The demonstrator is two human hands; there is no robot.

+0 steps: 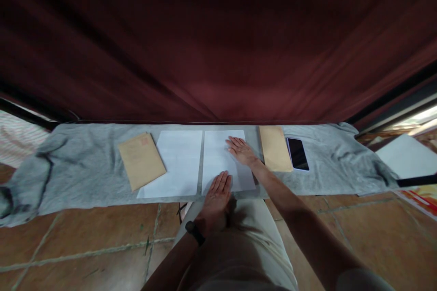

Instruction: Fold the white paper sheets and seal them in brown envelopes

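Two white paper sheets lie side by side on a grey cloth (pixel 85 177) spread over the floor. My left hand (pixel 218 193) lies flat, fingers together and stretched, on the near edge of the right sheet (pixel 218 154). My right hand (pixel 241 150) rests flat with fingers spread on that same sheet's far right part. The left sheet (pixel 177 161) is untouched. A brown envelope (pixel 140 160) lies left of the sheets, and a second brown envelope (pixel 275 148) lies to their right.
A black phone (pixel 298 153) lies beside the right envelope. A dark red curtain (pixel 218 45) hangs behind the cloth. Terracotta floor tiles (pixel 85 245) are in front. More white paper (pixel 406 157) sits at far right. My knees in light trousers (pixel 239 245) are below.
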